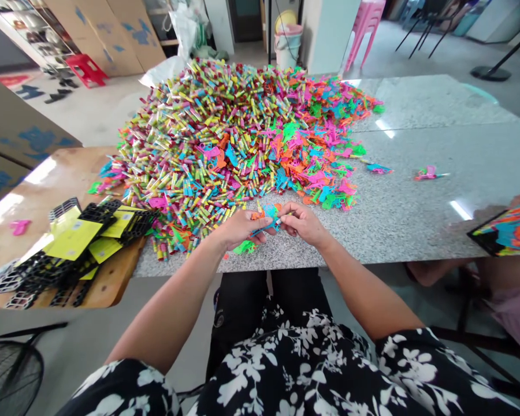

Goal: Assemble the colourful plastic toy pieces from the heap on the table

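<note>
Fingers (292,216) hold blue plastic (270,211) between pile (190,144) and table edge (286,264)

My left forearm (177,292) and right forearm (359,277) reach forward, converging; my left hand (242,226) curls, thumb (262,222) uppermost; my right hand (304,223) pinches with bent fingers (292,207); they sit close together.
</note>
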Tool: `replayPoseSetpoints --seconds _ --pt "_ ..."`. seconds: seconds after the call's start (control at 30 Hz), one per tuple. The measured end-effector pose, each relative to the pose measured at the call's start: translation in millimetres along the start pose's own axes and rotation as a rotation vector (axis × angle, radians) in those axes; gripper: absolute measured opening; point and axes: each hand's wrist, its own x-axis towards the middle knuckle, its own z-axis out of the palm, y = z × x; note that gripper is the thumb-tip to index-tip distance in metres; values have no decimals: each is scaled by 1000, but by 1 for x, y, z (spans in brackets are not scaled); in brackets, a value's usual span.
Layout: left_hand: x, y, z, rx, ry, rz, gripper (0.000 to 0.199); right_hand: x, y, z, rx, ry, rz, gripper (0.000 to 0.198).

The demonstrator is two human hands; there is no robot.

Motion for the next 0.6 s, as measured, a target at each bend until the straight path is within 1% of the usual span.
replayPoseSetpoints --seconds 0.07,0.13,0.2,0.23,0.27,0.3,0.33,0.4,0.43,0.47,0.5,0.53,0.57,0.6 --pt "5 -2 4 15 -41 -45 60 -4 2 2 -36 39 -2 21" --pt "9 -3 10 55 -59 -52 60 -8 2 4 -72 85 -4 20" --pt "13 -3 13 147 -43 -21 58 -10 3 -2 -69 132 37 21" --pt "14 -3 12 215 -14 6 56 -11 3 -9 -54 184 64 21" --pt "13 -4 9 298 41 41 52 -11 3 -21 -32 277 76 22" --pt "12 -6 4 392 121 81 48 -11 3 -35 0 419 66 22" --pt "8 -9 -2 489 216 116 43 -11 3 -53 43 598 33 22" --pt "-2 -20 -14 696 409 145 37 -10 3 -89 177 1011 -88 22" --pt "-9 -27 -19 794 459 117 38 -9 3 -104 238 1137 -121 23" --pt "-15 -35 -23 883 482 93 42 -7 4 -113 256 1199 -134 25" --pt "-20 -42 -25 958 494 80 46 -4 6 -117 238 1209 -135 27" --pt "-23 -49 -25 1016 496 78 49 0 8 -114 176 1157 -122 29" --pt "-25 -54 -25 1057 490 84 50 5 11 -103 73 1053 -101 29" --pt "-25 -58 -24 1082 479 97 49 12 15 -88 -62 920 -81 27"
